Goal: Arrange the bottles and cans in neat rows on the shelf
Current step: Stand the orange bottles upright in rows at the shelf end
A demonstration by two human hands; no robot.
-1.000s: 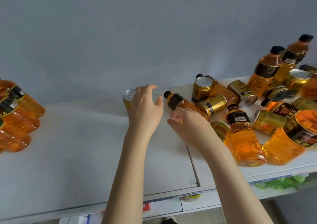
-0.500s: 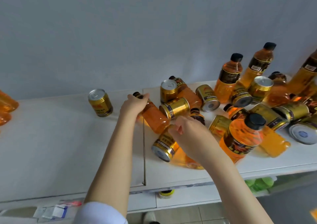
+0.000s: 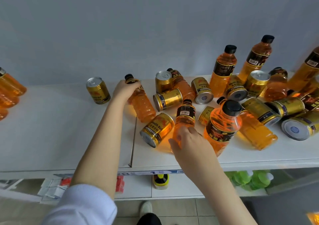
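head view: left hand grips a lying bottle, right hand grips a second bottle.

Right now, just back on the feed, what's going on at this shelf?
A person is sorting orange bottles and gold cans on a white shelf. The left hand grips the neck end of a side-lying bottle; the right hand grips the lower body of a second bottle in the jumble. A lone can stands upright to their left. On the right most items lie in a heap, with a few upright bottles at the back; no row is formed there yet.
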